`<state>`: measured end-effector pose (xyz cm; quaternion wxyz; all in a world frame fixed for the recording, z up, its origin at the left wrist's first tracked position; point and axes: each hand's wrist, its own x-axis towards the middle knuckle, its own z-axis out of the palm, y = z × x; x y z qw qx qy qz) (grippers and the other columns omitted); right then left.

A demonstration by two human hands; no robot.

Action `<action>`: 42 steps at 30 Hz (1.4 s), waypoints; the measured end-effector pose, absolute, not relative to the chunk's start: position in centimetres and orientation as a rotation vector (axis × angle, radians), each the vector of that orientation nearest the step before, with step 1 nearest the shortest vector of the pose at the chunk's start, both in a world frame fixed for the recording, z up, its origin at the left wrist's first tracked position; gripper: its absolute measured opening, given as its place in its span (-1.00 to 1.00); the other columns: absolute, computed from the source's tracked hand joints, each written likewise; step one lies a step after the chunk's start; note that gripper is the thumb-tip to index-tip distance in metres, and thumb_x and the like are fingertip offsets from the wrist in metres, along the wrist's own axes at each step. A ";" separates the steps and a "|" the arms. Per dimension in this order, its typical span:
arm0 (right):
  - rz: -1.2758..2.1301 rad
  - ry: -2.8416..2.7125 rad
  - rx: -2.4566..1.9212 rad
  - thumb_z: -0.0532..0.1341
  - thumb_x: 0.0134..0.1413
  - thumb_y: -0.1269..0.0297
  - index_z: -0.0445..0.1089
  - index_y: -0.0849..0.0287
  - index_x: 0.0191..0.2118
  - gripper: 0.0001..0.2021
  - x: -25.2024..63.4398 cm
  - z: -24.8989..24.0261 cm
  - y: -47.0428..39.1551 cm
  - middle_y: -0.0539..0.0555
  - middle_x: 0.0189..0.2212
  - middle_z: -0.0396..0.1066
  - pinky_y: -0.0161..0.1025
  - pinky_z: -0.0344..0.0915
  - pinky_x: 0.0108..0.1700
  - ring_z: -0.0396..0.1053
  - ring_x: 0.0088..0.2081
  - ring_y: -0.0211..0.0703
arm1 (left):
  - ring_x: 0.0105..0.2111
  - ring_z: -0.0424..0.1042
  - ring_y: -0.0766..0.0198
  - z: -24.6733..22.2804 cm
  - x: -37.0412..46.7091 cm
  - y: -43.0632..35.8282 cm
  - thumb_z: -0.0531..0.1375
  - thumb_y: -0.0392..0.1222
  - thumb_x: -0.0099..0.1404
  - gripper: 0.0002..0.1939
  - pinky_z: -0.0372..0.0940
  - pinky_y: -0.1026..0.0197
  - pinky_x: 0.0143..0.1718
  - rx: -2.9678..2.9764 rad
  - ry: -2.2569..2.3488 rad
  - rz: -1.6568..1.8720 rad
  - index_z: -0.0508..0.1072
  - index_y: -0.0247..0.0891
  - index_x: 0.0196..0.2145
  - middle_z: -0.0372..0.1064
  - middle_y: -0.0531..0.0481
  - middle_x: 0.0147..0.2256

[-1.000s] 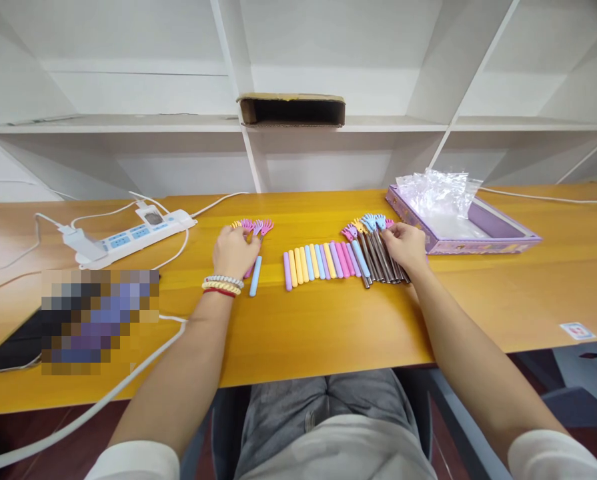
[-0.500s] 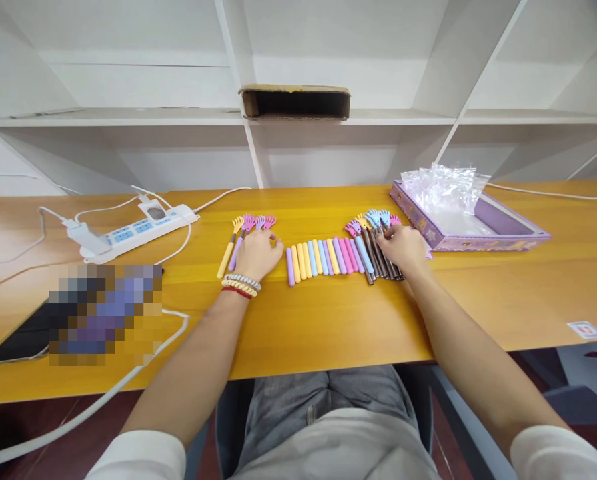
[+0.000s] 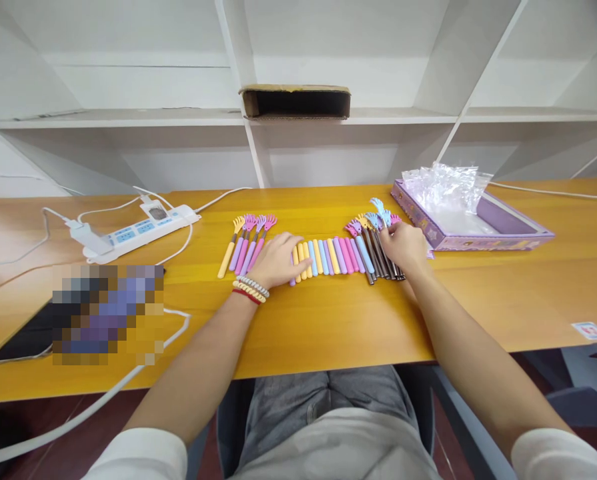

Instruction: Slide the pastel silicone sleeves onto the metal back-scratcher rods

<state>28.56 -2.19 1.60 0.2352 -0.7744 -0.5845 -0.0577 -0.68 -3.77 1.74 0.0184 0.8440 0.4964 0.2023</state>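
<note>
Pastel hand-topped sticks (image 3: pixel 227 260): four handled, left; loose pastel tubes (image 3: pixel 339 256) centred.
Right hand's (image 3: pixel 407 248) fingers pinch a blue hand-topped stick (image 3: pixel 378 207) above unhandled rods (image 3: pixel 377 255), right; left hand's (image 3: pixel 274 260), part-open, cover tubes' left end.

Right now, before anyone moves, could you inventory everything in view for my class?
hand-topped sticks: about five, yellow/pink/purple, left of centre
loose handles: over ten, pastel, centre row
dark rods: several, pink/yellow/blue heads, right of row
tray: one, purple, right
bags: several, clear, in tray
power strip: one, white/blue, left
cables: several, mostly white, both sides
phone-like slab: one, black, left, partly blurred
cardboard box: one, brown, on shelving
shelving: one, white, behind
table: one, wooden
stickers: two, front edge
bracelets: three, grey/cream/red, left wrist
left hand: one, at handles
right hand: one, holding blue-headed rod
</note>
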 end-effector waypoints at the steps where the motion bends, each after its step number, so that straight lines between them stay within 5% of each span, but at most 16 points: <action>1: -0.159 -1.594 -2.108 0.03 0.11 0.13 0.51 0.27 -0.28 -0.63 28.5 1.7 -2.3 0.34 -0.38 0.51 -0.09 0.26 -0.22 0.46 -0.27 0.15 | 0.05 0.27 0.02 1.8 -0.4 -3.9 0.14 0.17 0.17 -0.33 0.14 0.02 0.10 2.638 1.490 0.604 0.29 -0.31 0.11 0.29 -0.19 0.04; 6: -0.152 -1.574 -2.048 0.03 0.11 0.15 0.47 0.25 -0.31 -0.66 28.3 2.0 -2.4 0.31 -0.39 0.50 -0.11 0.25 -0.22 0.44 -0.28 0.13 | 0.20 0.05 -0.08 1.6 0.8 -4.0 0.22 0.31 0.00 0.01 -0.02 -0.10 0.18 2.655 1.384 0.434 0.06 -0.29 0.26 0.09 -0.25 0.21; 17: -0.025 -1.492 -1.607 -0.12 0.26 0.14 0.21 0.22 -0.12 -0.70 28.2 2.1 -2.7 0.13 -0.44 0.39 -0.20 0.16 -0.30 0.33 -0.41 -0.09 | 0.24 -0.03 -0.10 1.3 0.4 -3.8 0.17 0.33 0.03 0.00 -0.08 -0.13 0.20 2.618 1.424 0.336 0.03 -0.28 0.28 0.00 -0.29 0.25; 24: 0.079 -1.689 -1.715 0.11 0.08 0.00 0.21 0.15 -0.49 -0.68 27.3 2.2 -3.3 0.01 -0.61 0.28 -0.26 0.06 -0.42 0.20 -0.53 -0.19 | 0.24 -0.04 -0.11 1.0 0.9 -4.4 0.17 0.35 0.03 0.01 -0.09 -0.13 0.20 2.642 1.415 0.309 0.02 -0.26 0.29 0.00 -0.29 0.25; 28: 0.018 -1.870 -1.838 0.16 0.02 0.06 0.27 0.16 -0.45 -0.74 26.4 1.6 -3.5 0.07 -0.57 0.35 -0.25 0.06 -0.42 0.26 -0.51 -0.14 | 0.21 0.03 -0.13 1.9 0.9 -4.7 0.18 0.28 0.04 -0.09 -0.04 -0.15 0.18 2.669 1.459 0.362 0.12 -0.25 0.25 0.08 -0.26 0.22; 34: -0.020 -1.844 -1.834 0.09 0.08 -0.01 0.28 0.16 -0.44 -0.68 26.0 1.5 -3.7 0.11 -0.56 0.37 -0.25 0.03 -0.44 0.27 -0.50 -0.11 | -0.22 0.43 0.01 5.0 -2.5 -4.2 0.07 -0.08 0.18 -0.71 0.30 0.02 -0.21 2.224 2.189 0.530 0.49 -0.23 -0.24 0.47 -0.15 -0.27; 37: 0.039 -1.788 -1.809 0.02 0.13 -0.06 0.27 0.15 -0.45 -0.63 26.0 1.7 -3.8 0.12 -0.55 0.38 -0.26 0.03 -0.44 0.27 -0.49 -0.11 | -0.32 0.45 -0.01 5.4 -4.1 -3.8 0.14 -0.03 0.11 -0.72 0.30 0.07 -0.37 1.998 2.386 0.281 0.49 -0.27 -0.34 0.46 -0.23 -0.33; 42: 0.119 -1.734 -1.756 -0.02 0.17 -0.06 0.25 0.15 -0.49 -0.59 26.2 1.8 -3.7 0.09 -0.57 0.35 -0.27 0.00 -0.44 0.23 -0.50 -0.14 | -0.20 0.43 -0.10 4.3 -4.2 -3.5 0.17 0.01 0.06 -0.61 0.32 0.03 -0.32 2.021 2.349 0.023 0.48 -0.31 -0.23 0.43 -0.34 -0.18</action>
